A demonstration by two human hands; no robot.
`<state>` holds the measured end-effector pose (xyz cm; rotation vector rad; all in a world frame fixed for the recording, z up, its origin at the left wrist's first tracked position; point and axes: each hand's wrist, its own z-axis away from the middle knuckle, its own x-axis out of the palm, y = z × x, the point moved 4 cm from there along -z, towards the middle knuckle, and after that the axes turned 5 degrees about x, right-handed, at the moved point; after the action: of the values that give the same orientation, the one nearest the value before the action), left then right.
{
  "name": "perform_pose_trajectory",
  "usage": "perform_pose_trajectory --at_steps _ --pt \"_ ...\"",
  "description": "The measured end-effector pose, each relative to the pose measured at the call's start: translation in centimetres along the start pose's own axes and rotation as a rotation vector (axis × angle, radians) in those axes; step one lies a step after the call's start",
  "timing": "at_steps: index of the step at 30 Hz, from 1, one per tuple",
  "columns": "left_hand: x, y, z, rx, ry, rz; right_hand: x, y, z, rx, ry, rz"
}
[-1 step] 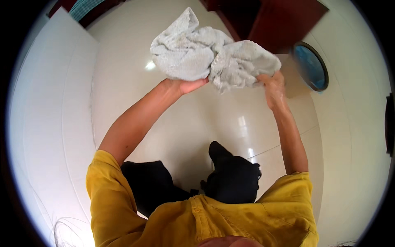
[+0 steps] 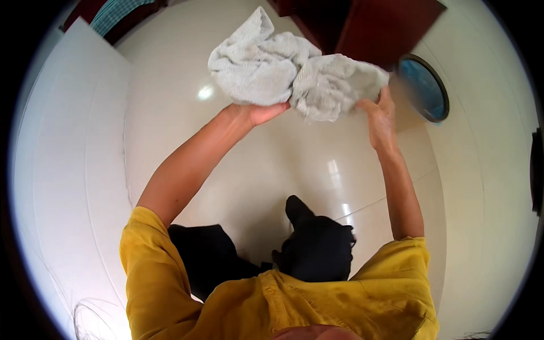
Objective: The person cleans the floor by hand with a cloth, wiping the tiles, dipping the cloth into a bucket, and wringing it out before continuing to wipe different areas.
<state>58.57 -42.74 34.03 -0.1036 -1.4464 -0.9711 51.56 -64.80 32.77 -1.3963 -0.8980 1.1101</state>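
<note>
A crumpled, off-white ribbed cloth (image 2: 258, 71) hangs between my two hands, out ahead of me above the floor. My left hand (image 2: 266, 113) supports its left part from the near side; the cloth hides most of those fingers. At the cloth's right end, my right hand (image 2: 381, 116) grips the edge, thumb on the near side and a finger reaching up along the border. The cloth is bunched into two lobes with a pinched fold between them, and one corner sticks up at the upper left.
A round bin with a dark rim and blue liner (image 2: 425, 90) stands by the right wall. Dark red furniture (image 2: 379, 28) is at the far side. A white panel (image 2: 73, 113) rises on the left. Glossy tiles (image 2: 272, 164) cover the floor below my hands.
My right hand's thumb and finger have spread a little along the cloth's edge, and the right lobe has shifted shape slightly. My left hand stays under the cloth.
</note>
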Motion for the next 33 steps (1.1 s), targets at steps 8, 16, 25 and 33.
perform_pose_trajectory --at_steps 8,16,25,33 --pt "8.9 -2.6 -14.3 0.029 -0.194 -0.275 1.9 -10.7 -4.3 -0.744 0.1 0.885" --pt "23.3 -8.9 -15.9 -0.254 -0.543 -0.179 -19.8 -17.1 -5.0 -0.512 0.158 -0.215" --pt "24.5 -11.7 -17.6 -0.015 -0.557 -0.3 -33.6 -11.5 -10.5 -0.459 0.493 -0.15" --pt "18.4 -7.9 -16.8 0.066 -0.489 -0.101 -32.7 -9.2 -9.3 -0.419 0.542 -0.176"
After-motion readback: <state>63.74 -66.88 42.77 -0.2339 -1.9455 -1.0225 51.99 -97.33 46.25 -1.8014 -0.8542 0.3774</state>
